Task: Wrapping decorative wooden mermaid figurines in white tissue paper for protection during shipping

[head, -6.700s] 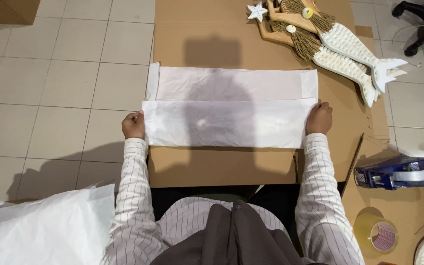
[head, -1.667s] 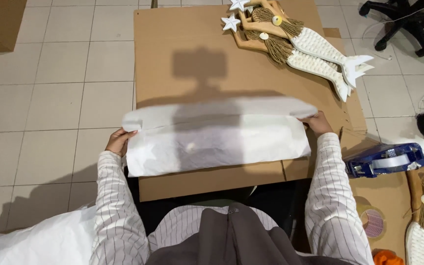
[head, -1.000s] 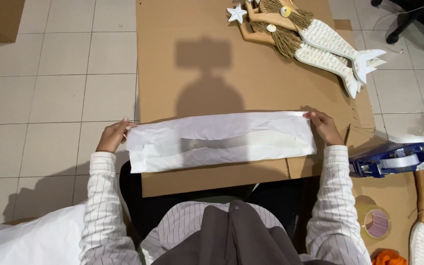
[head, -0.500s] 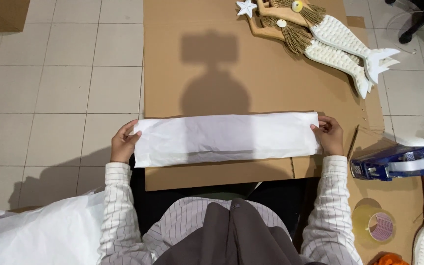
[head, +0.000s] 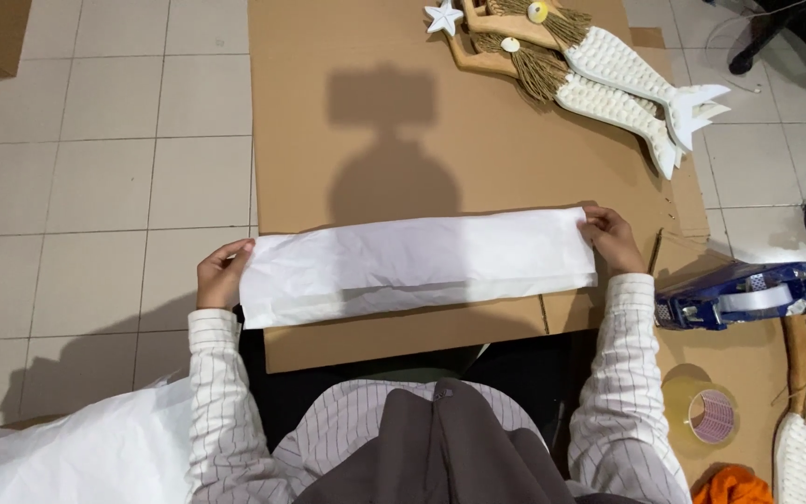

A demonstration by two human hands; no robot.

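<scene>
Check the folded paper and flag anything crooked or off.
The folded white paper sits slightly tilted on the cardboard sheet, its left end lower and past the cardboard's edge in the left hand. The right hand holds the other end.

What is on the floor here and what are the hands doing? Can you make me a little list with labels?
left hand: grips the left end of the folded white paper
right hand: grips the paper's right end
paper: long folded strip, lying across the cardboard sheet
far right corner: two mermaid figures with white tails, plus a white star
right side: blue tape dispenser, tape roll
bottom left: more white paper
</scene>
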